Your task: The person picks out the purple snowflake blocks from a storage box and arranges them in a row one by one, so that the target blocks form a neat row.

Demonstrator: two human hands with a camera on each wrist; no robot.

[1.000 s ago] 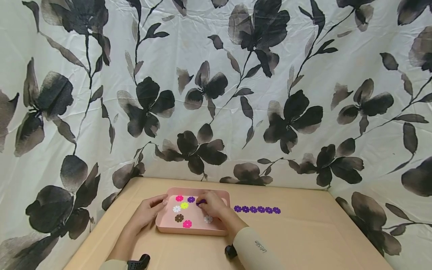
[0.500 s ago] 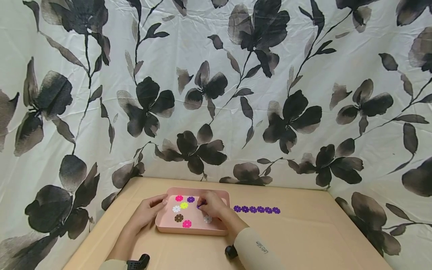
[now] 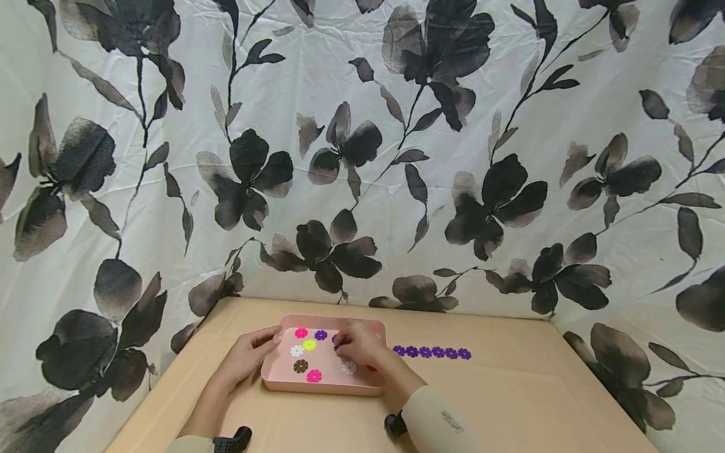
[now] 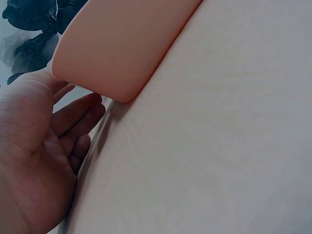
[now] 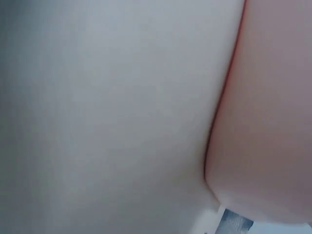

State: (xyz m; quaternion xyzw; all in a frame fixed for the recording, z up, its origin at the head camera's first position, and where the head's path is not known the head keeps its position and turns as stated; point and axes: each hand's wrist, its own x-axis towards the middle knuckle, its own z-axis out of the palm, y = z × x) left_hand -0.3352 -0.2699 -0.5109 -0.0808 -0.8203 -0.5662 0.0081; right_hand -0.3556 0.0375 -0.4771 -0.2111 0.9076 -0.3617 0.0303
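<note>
A shallow pink tray [image 3: 323, 389] holds small flower-shaped pieces. Among them are a purple one [image 3: 321, 335], a yellow one [image 3: 308, 345], a brown one [image 3: 301, 365], a lower pink one [image 3: 314, 375] and a white one [image 3: 297, 350]. My left hand [image 3: 247, 356] holds the tray's left edge, its fingertips against the outer wall in the left wrist view. Over the right half, my right hand [image 3: 361, 346] pinches a purple flower piece [image 3: 337, 346], mostly hidden by the fingers. The right wrist view shows the tray wall [image 5: 263, 122] but no fingers.
A line of several purple flower pieces [image 3: 425, 352] lies right of the tray on the light tan table [image 3: 510, 390]. White cloth with dark flowers [image 3: 419, 207] hangs behind the table and at its sides.
The right hand and forearm have shifted slightly right, and more purple shows beside its fingertips. The left hand, tray and purple line look unmoved.
</note>
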